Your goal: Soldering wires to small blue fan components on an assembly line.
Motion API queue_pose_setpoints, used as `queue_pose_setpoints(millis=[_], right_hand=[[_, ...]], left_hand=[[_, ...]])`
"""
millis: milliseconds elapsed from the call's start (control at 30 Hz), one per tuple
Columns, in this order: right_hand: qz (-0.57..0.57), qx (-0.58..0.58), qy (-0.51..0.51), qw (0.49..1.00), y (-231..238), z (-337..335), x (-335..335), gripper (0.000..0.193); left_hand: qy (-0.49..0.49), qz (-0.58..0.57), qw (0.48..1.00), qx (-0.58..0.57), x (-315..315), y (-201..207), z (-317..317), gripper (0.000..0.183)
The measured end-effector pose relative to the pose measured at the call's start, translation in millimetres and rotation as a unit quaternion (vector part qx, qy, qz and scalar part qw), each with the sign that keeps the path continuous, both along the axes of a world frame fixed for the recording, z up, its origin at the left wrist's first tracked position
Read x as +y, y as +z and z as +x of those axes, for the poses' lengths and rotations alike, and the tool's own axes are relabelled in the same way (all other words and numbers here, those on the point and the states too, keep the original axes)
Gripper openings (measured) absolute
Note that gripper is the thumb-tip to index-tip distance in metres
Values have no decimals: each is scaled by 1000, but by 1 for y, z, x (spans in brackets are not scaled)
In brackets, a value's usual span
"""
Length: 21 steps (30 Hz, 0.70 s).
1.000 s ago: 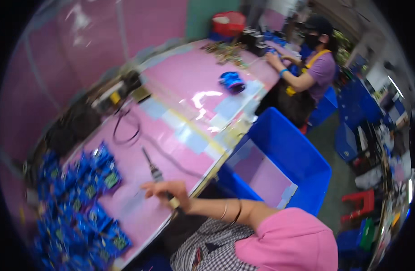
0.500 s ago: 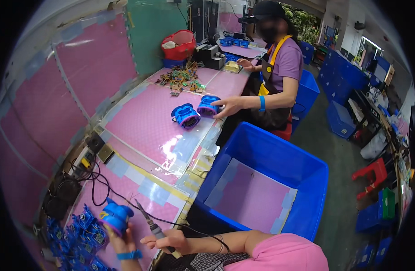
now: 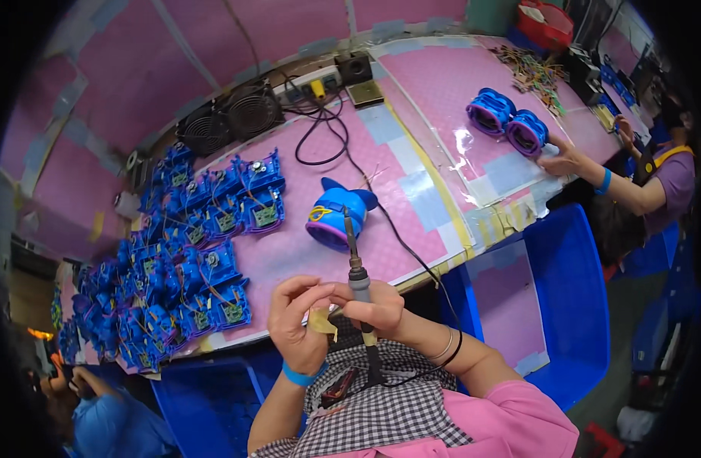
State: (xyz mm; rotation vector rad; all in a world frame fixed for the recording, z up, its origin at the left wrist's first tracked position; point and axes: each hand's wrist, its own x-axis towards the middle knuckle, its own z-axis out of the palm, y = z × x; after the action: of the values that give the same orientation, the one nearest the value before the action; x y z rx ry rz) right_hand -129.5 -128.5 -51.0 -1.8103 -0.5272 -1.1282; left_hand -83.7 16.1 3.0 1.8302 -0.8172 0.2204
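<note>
Currently two hands (image 3: 298, 330) (image 3: 378, 309) hold one soldering iron (image 3: 359, 287), one yellowish scrap (image 3: 321, 321).

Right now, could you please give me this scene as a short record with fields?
Left hand: curled; yellowish piece there, held or worn unclear
Right hand: holds soldering iron, tip upward
Beyond iron: one blue housing with purple rim, on pink tabletop
Table's left part: many blue units with green boards
Co-worker's hand: at one of two similar housings
</note>
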Motion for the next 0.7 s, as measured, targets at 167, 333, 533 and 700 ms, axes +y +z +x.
queue_pose_setpoints(millis=[167,333,533,700], right_hand=[[2,14,-97,995,16,7,-12,26],[-48,144,-187,970,30,40,-55,43],[-136,226,-193,945,29,56,-62,40],[59,294,-195,934,8,42,-42,40]], left_hand=[[47,-203,965,158,9,-9,12,31],[-20,-327,835,442,27,-26,48,26],[113,57,969,211,-26,-57,45,37],[16,-88,972,217,-41,-76,61,22]])
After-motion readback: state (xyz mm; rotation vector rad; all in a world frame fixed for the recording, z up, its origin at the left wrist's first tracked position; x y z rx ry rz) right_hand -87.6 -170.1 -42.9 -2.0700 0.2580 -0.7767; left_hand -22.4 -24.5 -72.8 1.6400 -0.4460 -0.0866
